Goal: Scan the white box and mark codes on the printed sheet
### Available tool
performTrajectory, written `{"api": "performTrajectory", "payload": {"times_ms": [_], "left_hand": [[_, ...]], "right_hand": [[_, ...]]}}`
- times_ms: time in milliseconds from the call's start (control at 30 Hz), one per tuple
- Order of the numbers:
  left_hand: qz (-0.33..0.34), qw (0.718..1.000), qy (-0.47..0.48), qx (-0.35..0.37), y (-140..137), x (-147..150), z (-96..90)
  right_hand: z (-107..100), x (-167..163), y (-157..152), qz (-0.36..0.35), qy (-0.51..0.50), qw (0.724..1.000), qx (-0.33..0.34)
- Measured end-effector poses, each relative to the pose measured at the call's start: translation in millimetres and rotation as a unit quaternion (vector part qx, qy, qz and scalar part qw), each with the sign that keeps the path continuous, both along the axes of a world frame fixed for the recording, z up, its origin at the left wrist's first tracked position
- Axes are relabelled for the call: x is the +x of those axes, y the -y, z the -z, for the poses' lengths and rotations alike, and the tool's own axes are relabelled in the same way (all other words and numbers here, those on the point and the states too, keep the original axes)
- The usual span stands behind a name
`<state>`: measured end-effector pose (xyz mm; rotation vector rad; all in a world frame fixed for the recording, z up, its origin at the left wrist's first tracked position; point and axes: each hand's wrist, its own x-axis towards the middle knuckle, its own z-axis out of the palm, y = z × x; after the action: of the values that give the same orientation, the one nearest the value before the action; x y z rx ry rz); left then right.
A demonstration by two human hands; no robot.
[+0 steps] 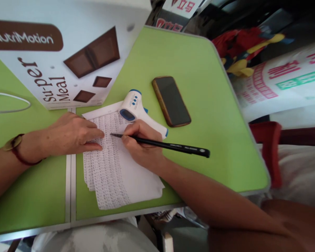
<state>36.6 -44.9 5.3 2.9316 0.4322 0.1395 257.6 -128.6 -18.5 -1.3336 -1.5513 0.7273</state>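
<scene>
A stack of paper sheets lies on the green table, the top one covered in rows of small handwriting on its left part. In my right hand is a black pen, gripped near its tip, which points at the writing. My left hand rests flat on the paper's left side, fingers stretched out and holding nothing. A white and blue infrared thermometer lies across the top of the sheets, just beyond my right hand.
A phone in a brown case lies right of the thermometer. At the back left stands a large white box with brown print. A white cable lies at far left. Beyond the table's right edge are a printed white bag and a red chair.
</scene>
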Motion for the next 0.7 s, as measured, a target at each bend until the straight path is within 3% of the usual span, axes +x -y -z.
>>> {"api": "performTrajectory", "payload": {"times_ms": [200,700], "left_hand": [[0.002,1.000,-0.001,-0.004,0.0,0.0,-0.1],[-0.003,1.000,-0.021,0.000,0.8,0.3,-1.1]], "right_hand": [[1.0,0.7,1.0,-0.061,-0.005,0.998,-0.009],[-2.0,1.5,-0.7,-0.079,0.018,0.996,-0.025]]}}
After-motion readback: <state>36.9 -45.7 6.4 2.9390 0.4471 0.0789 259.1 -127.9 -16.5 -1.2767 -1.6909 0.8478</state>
